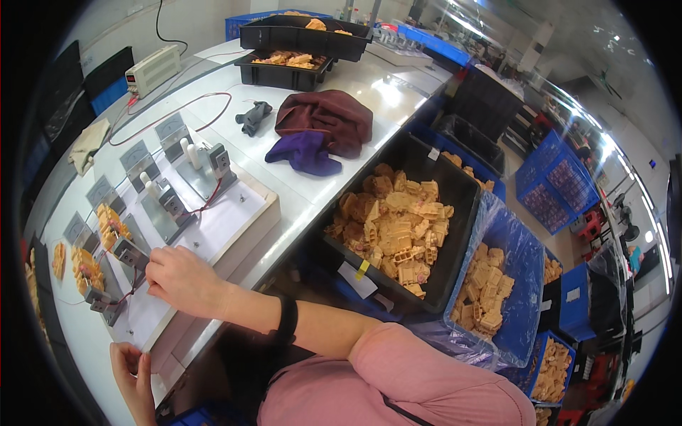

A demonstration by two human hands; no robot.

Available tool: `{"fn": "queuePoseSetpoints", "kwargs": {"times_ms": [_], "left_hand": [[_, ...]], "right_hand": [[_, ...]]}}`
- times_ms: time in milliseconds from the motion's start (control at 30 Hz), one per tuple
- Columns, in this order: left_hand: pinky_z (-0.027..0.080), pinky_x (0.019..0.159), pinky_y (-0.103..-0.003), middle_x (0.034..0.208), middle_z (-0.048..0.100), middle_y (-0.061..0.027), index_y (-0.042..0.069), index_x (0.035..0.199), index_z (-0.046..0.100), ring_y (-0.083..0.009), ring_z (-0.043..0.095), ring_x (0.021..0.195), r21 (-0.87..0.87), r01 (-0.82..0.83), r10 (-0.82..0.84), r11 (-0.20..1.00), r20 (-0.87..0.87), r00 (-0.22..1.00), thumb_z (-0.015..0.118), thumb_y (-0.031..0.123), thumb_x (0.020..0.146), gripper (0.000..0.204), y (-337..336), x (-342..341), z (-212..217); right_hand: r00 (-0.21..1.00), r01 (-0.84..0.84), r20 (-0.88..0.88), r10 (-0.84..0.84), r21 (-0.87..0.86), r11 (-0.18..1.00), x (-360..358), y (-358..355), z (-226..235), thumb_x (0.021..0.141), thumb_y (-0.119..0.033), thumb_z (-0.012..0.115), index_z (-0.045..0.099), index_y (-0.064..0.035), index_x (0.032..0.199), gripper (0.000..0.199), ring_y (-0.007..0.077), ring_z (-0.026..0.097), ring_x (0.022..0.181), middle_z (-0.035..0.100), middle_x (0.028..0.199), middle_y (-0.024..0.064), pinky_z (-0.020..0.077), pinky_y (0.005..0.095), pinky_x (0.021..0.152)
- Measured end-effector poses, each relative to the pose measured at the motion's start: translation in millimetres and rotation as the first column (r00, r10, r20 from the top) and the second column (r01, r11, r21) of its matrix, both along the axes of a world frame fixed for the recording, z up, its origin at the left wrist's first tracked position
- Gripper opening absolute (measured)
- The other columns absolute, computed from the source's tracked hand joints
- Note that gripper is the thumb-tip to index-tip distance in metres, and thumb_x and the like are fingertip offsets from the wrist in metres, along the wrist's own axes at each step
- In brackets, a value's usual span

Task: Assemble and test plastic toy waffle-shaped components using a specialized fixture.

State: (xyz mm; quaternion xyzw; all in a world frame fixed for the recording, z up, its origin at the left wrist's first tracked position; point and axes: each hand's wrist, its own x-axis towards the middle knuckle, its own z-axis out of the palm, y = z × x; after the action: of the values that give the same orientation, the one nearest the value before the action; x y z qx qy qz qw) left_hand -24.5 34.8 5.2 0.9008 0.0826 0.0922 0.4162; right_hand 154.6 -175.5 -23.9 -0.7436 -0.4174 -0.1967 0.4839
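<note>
My right hand [183, 281] is closed beside a metal clamp block [131, 253] on a white test board [245, 213]; whatever its fingers hold, if anything, is hidden. Below the board's near edge, my left hand [133, 373] is loosely curled, thumb apart from the fingers, with nothing seen in it. Two tan moulded plastic parts, one farther back [112, 226] and one nearer [87, 270], sit in the two left clamp stations. The right stations, with white-handled toggle clamps [192, 153], hold no tan part. Behind the stations stands a row of dial meters [170, 130].
A black bin [462, 206] of tan parts stands right of the table, beside a lined blue bin [522, 263]. Dark red cloth [327, 117] and purple cloth [305, 153] lie on the tabletop. Stacked black trays [284, 35] and a power supply [153, 69] are at the back.
</note>
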Motion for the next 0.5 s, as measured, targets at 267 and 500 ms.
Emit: {"fn": "queuePoseSetpoints", "kwargs": {"times_ms": [267,500], "left_hand": [[0.035,0.068,-0.021,0.092,0.046,0.0024,0.004,0.112,0.055,-0.0059,0.041,0.076,-0.079,0.004,0.000,0.997,0.041,0.999,0.064,0.008,0.096,0.018,4,4,7],[0.030,0.062,-0.021,0.087,0.046,0.0027,0.002,0.114,0.059,-0.0045,0.035,0.070,-0.027,-0.078,0.081,0.997,0.115,0.990,0.061,0.003,0.098,0.016,0,18,0]], "right_hand": [[0.999,-0.035,-0.002,0.035,0.012,0.999,0,-2,1,0.081,-0.015,0.075,0.062,-0.0073,0.080,0.015,0.0304,0.060,0.092,0.057,0.092,0.0095,0.0477,0.0434,0.082],[1.000,-0.012,-0.019,0.012,0.002,1.000,0,-4,3,0.081,-0.016,0.076,0.062,-0.0071,0.080,0.017,0.0311,0.060,0.091,0.057,0.091,0.0100,0.0479,0.0432,0.081]]}}
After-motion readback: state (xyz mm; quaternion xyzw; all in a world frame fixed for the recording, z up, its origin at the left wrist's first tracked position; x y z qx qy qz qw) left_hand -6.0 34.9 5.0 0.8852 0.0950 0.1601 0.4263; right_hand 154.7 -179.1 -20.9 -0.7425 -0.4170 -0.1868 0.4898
